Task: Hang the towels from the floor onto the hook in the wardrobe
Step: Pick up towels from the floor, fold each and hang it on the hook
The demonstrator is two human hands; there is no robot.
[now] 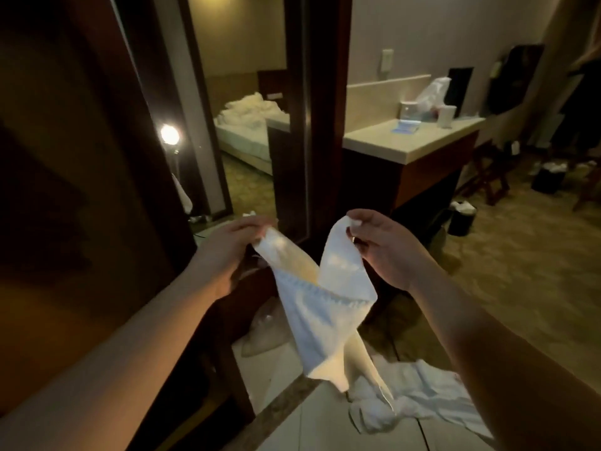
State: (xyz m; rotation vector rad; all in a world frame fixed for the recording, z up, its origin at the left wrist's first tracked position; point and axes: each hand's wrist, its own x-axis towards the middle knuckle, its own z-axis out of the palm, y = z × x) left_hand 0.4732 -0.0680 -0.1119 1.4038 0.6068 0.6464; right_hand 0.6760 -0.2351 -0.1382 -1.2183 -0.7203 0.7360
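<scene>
A white towel [325, 307] hangs in the air between my two hands, its lower end trailing toward the floor. My left hand [227, 245] pinches one top corner of it. My right hand [380, 245] pinches the other top corner, slightly higher. More white towels [413, 398] lie crumpled on the tiled floor below. The dark wooden wardrobe [81, 157] stands at my left; no hook shows in this view.
A tall mirror [247, 125] in a dark frame stands ahead, reflecting a bed and a lamp. A vanity counter [406, 141] with a cup and bags is at right. A black bin [461, 219] and a luggage stand sit on the carpet beyond.
</scene>
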